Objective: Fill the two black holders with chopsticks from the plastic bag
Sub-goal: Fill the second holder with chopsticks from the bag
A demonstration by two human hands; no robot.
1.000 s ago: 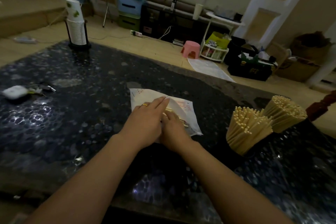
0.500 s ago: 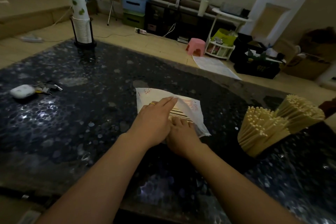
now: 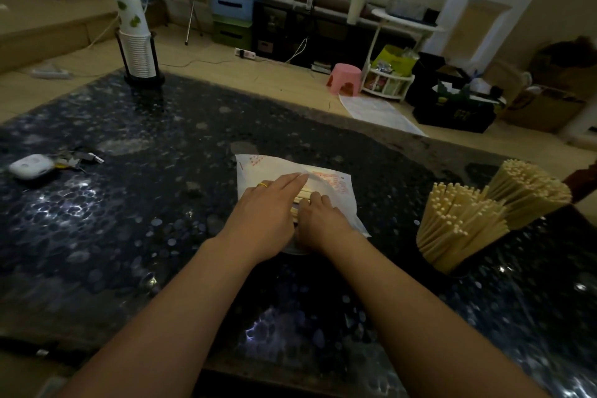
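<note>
On dark pebbled table, flat left hand presses plastic bag; right hand grips chopsticks inside.

Both forearms reach forward from the bottom edge and converge at the middle — bare, no sleeves. The left hand lies palm down, its fingers straight and pressed flat, a gold ring on one of them. The right hand sits just beside it, touching — its fingers bent at the knuckles, tips hidden.
</note>
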